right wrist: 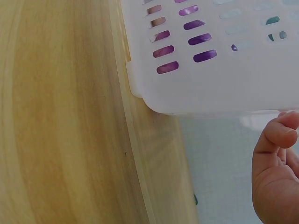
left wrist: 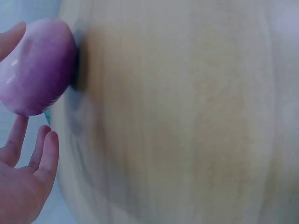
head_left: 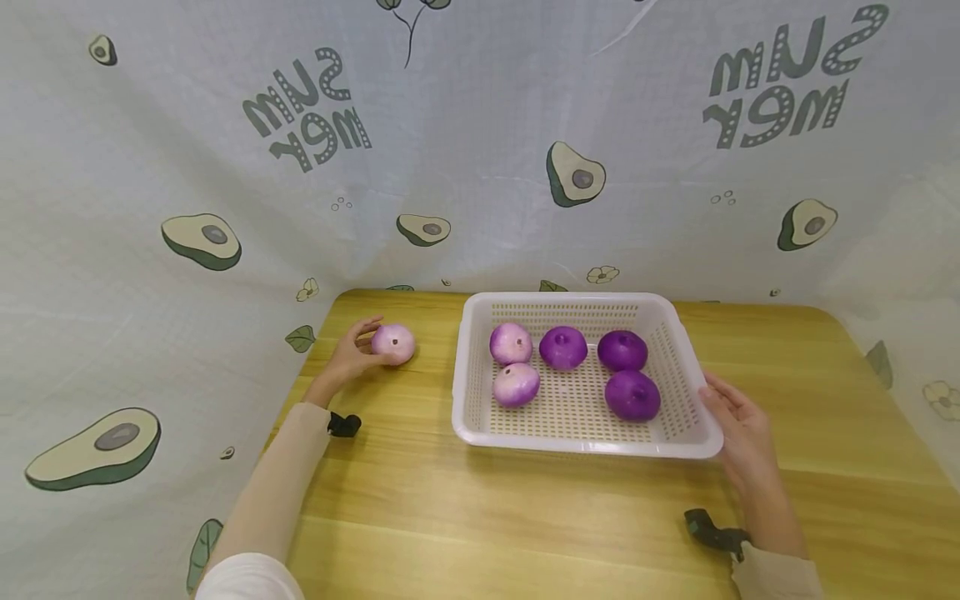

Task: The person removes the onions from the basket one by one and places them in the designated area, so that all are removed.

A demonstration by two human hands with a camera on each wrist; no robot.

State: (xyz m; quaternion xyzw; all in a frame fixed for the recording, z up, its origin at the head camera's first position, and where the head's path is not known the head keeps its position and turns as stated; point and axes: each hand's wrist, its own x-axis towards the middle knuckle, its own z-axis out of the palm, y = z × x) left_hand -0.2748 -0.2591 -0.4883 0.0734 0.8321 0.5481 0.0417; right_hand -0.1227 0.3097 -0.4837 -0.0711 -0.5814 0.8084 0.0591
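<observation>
Holding an onion (head_left: 395,342) near table edge (head_left: 339,307), left hand (head_left: 350,354) has rightward room

Avocado-print cloth (head_left: 480,150) hangs behind a wooden table (head_left: 570,517).

A wide lane of bare table (head_left: 431,467) is running between the onion (head_left: 394,343), which the left hand (head_left: 349,360) is holding, and the basket (head_left: 585,446). More wood is opening along the front. The basket's raised rim is barring any low sideways pass, and the right hand (head_left: 746,429) is blocking its right side. Inside, two pale onions (head_left: 516,385), a middle onion (head_left: 562,348) and two dark onions (head_left: 632,396) are leaving a gap at front centre. Cloth (head_left: 480,183) is walling off the back.
</observation>
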